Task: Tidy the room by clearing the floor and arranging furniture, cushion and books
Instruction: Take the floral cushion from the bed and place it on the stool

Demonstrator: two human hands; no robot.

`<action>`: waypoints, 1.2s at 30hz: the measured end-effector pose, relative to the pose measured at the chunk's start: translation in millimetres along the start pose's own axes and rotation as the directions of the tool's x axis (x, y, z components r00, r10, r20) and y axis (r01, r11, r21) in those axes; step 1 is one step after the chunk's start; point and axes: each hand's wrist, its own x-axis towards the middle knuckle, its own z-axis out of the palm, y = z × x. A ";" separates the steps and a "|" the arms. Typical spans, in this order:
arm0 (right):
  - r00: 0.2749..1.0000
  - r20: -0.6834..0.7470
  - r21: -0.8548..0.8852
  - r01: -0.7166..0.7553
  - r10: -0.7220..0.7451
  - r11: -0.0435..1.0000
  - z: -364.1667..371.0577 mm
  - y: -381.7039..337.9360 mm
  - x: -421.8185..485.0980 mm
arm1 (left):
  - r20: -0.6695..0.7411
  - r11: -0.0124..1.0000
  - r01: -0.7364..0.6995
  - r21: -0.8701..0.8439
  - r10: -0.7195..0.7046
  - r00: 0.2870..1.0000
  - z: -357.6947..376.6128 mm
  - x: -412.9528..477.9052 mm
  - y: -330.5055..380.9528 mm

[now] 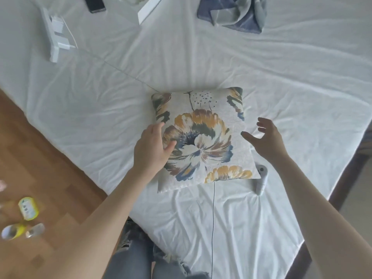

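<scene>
A square cushion (203, 137) with a large yellow, blue and brown flower print lies flat on the white bed sheet (100, 117). My left hand (152, 147) holds the cushion's left edge, thumb lying on top of the print. My right hand (265, 137) hovers just off the cushion's right edge with fingers spread and straight, holding nothing.
A white controller (261, 179) and a thin cable (213, 218) lie beside the cushion. A folded blue-grey cloth (233, 13), a dark phone (94, 4) and a white power strip (56, 35) sit farther up the bed. Small yellow containers (28, 208) lie on the wooden floor at left.
</scene>
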 end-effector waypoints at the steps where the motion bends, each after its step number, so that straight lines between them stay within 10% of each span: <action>1: 1.000 0.013 -0.006 -0.021 0.021 1.000 5.7 6.4 5.6 | 0.016 0.999 0.037 -0.006 -0.037 0.999 9.5 3.9 -3.5; 11: 0.940 0.190 -0.005 -0.289 0.285 0.957 62.4 67.3 62.6 | 0.214 0.927 0.372 -0.042 -0.356 0.910 98.6 40.8 -46.4; 17: 0.885 0.264 -0.011 -0.394 0.383 0.919 86.8 88.5 83.3 | 0.475 0.633 0.745 -0.207 -0.601 0.643 133.3 50.2 -63.7; 24: 0.850 0.216 -0.108 -0.468 0.480 0.877 103.2 96.0 93.4 | 0.544 0.647 0.678 -0.349 -0.449 0.709 153.8 46.7 -70.6; 29: 0.853 0.133 -0.047 -0.504 0.505 0.863 110.0 84.0 77.1 | 0.357 0.714 0.477 -0.513 -0.328 0.874 151.0 35.8 -81.5; 36: 0.869 0.099 0.022 -0.490 0.486 0.871 108.4 65.5 30.5 | 0.248 0.754 0.411 -0.513 -0.328 0.912 101.6 1.0 -78.5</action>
